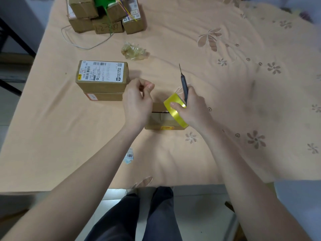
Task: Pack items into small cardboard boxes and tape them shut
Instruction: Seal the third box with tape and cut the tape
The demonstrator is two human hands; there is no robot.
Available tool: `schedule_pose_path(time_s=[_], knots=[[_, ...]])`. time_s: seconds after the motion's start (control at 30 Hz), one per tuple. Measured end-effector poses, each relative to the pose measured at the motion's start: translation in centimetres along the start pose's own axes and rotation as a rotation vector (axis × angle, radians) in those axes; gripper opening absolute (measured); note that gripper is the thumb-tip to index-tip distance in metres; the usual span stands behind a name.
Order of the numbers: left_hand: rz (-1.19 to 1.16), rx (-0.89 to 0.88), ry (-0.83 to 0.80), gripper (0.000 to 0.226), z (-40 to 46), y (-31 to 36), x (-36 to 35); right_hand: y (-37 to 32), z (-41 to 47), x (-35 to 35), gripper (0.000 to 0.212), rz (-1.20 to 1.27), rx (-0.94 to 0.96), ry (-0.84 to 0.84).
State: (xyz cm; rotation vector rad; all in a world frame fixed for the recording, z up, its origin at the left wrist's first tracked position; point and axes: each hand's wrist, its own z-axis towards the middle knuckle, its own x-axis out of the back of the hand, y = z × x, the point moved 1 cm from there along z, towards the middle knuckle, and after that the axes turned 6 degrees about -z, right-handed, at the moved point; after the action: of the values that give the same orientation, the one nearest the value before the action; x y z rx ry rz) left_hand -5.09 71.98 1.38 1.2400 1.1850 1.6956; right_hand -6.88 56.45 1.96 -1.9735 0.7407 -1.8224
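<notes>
A small cardboard box (163, 121) lies on the peach cloth in front of me, mostly under my hands. My right hand (192, 110) grips a yellow roll of tape (175, 108) over the box's right end, and a dark utility knife (184, 86) sticks up out of the same hand, blade pointing away. My left hand (138, 103) hovers over the box's left end with thumb and fingers curled together; whether it pinches a tape end I cannot tell.
Two stacked cardboard boxes (102, 80), the top one with a white shipping label, stand left of my left hand. Crumpled clear tape (134, 51) lies behind. A pile of boxes (106, 14) sits at the far edge. A barcode scrap (129, 156) lies nearer me.
</notes>
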Motion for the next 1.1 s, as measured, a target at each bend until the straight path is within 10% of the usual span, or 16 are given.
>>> schedule_pose_path(time_s=[0.53,0.83,1.1], knots=[[-0.146,0.422,-0.063,0.013,1.2,-2.2,1.6,-0.5,-2.4,5.1,0.031,0.387,0.002,-0.153],[-0.021,0.226,0.008,0.012,1.7,-1.5,2.5,2.2,-3.4,3.9,0.043,-0.230,-0.035,0.048],[-0.191,0.378,-0.224,0.012,0.9,-3.4,2.6,3.1,-2.5,2.9,0.048,-0.213,-0.024,0.073]])
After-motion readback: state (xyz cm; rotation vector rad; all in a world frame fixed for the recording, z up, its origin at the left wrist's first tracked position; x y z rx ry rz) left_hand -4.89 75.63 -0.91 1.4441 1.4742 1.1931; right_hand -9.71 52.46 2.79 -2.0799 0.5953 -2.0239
